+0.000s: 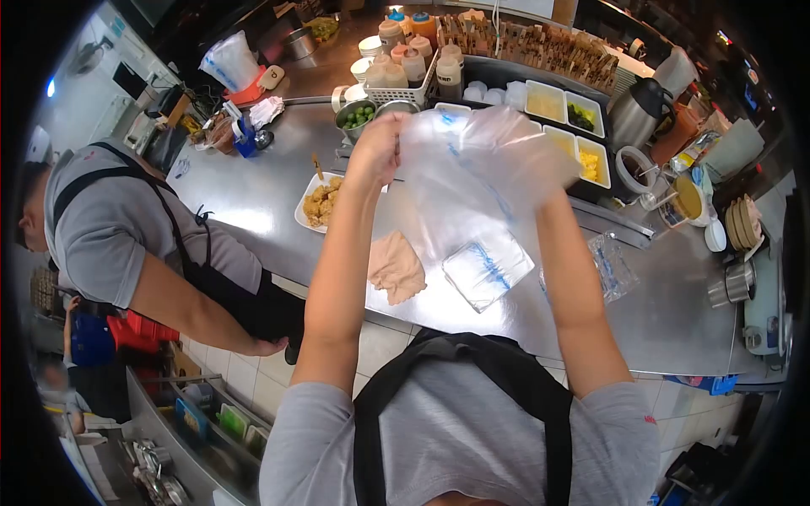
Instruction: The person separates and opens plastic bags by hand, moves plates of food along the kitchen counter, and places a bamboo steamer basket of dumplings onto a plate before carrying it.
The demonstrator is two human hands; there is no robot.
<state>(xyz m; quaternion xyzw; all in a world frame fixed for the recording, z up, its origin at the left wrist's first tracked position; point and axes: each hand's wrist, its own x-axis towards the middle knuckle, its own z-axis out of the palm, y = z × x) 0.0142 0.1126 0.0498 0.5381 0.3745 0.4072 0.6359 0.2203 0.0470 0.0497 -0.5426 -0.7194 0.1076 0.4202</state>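
A clear plastic bag (pixel 464 181) with blue print is spread in the air in front of me, over the steel counter. My left hand (pixel 380 148) is closed on the bag's upper left edge. At the bag's right side is my right hand (pixel 553 169), smeared by motion and partly covered by the plastic, so its fingers do not show. Below the bag lies a folded stack of plastic bags (pixel 488 268) with blue print. A crumpled tan cloth (pixel 396 268) rests left of the stack. Beside my left forearm stands a white dish of fried food (pixel 318 202).
Trays of toppings (pixel 591 160), a steel jug (pixel 639 105) and a basket of squeeze bottles (pixel 396 94) line the counter's back. Another clear plastic packet (pixel 614 268) lies at right. A bowl of green fruit (pixel 354 116) stands back left. A co-worker (pixel 160 219) bends at my left.
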